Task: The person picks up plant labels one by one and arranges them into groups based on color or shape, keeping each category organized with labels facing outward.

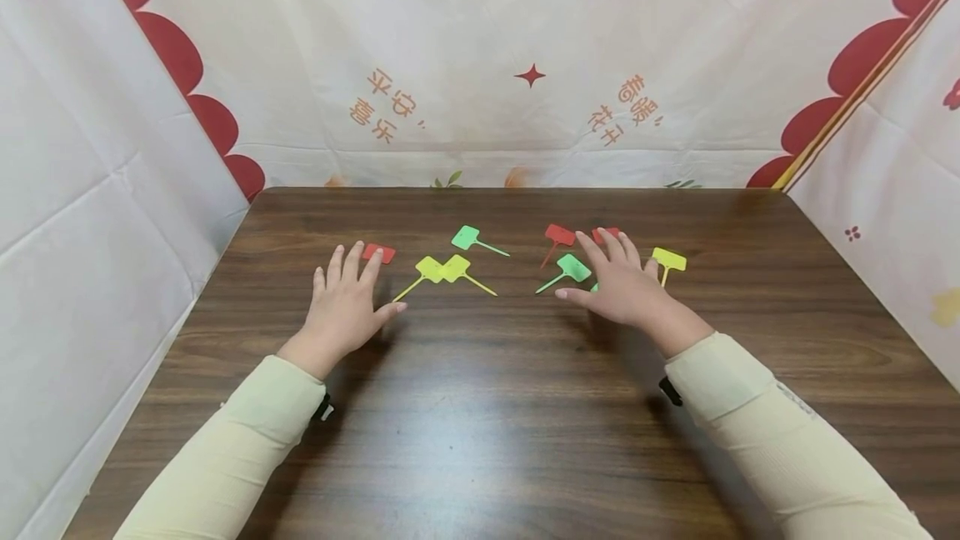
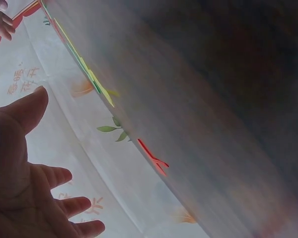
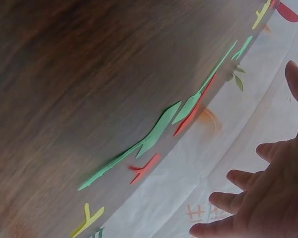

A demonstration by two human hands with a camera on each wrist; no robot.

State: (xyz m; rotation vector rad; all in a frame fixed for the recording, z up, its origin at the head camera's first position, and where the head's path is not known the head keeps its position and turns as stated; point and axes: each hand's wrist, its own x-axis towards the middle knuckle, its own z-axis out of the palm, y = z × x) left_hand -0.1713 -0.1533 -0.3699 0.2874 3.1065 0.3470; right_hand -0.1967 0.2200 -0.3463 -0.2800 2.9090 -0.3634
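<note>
Across the far half of a dark brown wood-grain tabletop lie small flat rectangular tags on thin pointed stems, in red, green and yellow. Over their left end hangs the left hand, fingers and thumb spread apart, near a flat red rectangular tag; its thumb is by the stem tip of a bright yellow stemmed tag, whose head meets that of a second bright yellow stemmed tag. Behind these lies a light green stemmed tag.

The right hand, fingers also apart, hangs over the right-hand group: a red stemmed tag and a green stemmed tag on its thumb side, a yellow stemmed tag on the other.

From the head, that hand covers most of another green tag and part of another red tag; the right wrist view shows both, the green one with its full stem. Both wrist views show a gap between hand and tabletop, which the head view leaves unclear. Only the head view shows the pale cream sleeves.
</note>
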